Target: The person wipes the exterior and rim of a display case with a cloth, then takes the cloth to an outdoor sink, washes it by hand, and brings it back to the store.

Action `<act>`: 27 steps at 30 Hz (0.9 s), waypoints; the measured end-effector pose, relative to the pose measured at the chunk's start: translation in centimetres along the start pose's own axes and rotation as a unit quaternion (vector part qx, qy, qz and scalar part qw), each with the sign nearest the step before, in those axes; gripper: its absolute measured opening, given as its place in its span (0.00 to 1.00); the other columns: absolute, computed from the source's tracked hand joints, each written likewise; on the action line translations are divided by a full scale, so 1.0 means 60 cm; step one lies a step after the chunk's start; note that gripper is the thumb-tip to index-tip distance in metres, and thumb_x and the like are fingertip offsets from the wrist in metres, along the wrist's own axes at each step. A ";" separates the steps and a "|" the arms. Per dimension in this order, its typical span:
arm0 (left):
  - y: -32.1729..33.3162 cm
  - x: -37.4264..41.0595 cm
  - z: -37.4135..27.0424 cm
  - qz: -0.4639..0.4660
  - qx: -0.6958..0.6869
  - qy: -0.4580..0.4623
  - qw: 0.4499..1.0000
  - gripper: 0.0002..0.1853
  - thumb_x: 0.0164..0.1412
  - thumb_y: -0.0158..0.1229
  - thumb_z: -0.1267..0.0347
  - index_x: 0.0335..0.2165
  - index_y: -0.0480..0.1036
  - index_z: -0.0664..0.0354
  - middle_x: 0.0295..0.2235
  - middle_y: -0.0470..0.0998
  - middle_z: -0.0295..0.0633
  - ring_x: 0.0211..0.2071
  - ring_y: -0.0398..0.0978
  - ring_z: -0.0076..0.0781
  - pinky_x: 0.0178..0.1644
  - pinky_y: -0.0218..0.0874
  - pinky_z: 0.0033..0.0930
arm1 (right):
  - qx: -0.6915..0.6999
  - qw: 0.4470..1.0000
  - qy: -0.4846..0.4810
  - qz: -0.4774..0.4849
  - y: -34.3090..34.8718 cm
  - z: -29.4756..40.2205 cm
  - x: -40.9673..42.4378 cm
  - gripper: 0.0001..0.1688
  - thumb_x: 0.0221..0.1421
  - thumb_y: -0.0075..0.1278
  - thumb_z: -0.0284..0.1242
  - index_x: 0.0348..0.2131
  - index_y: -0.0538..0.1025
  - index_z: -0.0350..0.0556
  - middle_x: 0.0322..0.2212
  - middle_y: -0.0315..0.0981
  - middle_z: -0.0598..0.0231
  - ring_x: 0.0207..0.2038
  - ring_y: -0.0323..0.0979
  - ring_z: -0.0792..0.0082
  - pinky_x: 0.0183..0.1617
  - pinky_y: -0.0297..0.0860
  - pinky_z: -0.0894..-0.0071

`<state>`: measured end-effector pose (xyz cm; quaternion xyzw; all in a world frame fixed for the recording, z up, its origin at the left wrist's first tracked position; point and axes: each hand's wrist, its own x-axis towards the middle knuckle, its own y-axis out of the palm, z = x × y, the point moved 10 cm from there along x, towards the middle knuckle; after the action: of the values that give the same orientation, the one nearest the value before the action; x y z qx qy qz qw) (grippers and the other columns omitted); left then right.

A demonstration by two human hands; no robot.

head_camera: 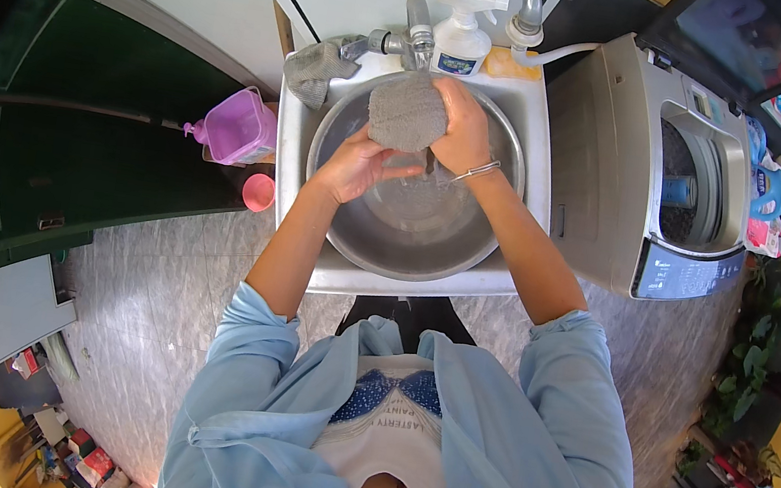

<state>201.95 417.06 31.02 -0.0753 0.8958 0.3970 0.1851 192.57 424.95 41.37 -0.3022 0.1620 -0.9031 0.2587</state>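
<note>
A rounded grey textured cloth pad (409, 112) is held over a round metal basin (320, 212), just below the faucet (419, 42). My right hand (463, 127) grips its right side, the thumb along the top edge. At the pad's lower left edge is my left hand (363, 169), palm up with thumb and forefinger spread. Its other fingertips are partly hidden by the pad, so its grip is unclear. Below the pad, a small dark piece hangs between the hands. Clear water lies in the basin, which sits inside a white sink (395, 290).
Another grey cloth (321, 69) drapes over the sink's left corner. Behind the basin stand a white spray bottle (463, 33) and a yellow sponge (513, 64). A purple container (239, 125) and pink cup (258, 192) are left; an open washing machine (640, 174) is right.
</note>
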 end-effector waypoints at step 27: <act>0.050 0.036 -0.082 -0.003 0.858 -0.017 0.514 0.28 0.48 0.59 0.63 0.47 0.63 0.62 0.29 0.77 0.53 0.33 0.76 0.47 0.34 0.67 0.46 | -0.278 0.839 0.034 0.468 0.127 -0.054 -0.004 0.13 0.40 0.55 0.33 0.29 0.79 0.46 0.28 0.79 0.57 0.32 0.77 0.55 0.37 0.71 0.59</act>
<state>197.80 415.46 35.27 0.1246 0.7973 -0.5638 0.1758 193.52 419.35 35.34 -0.2187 0.5368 -0.6016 0.5496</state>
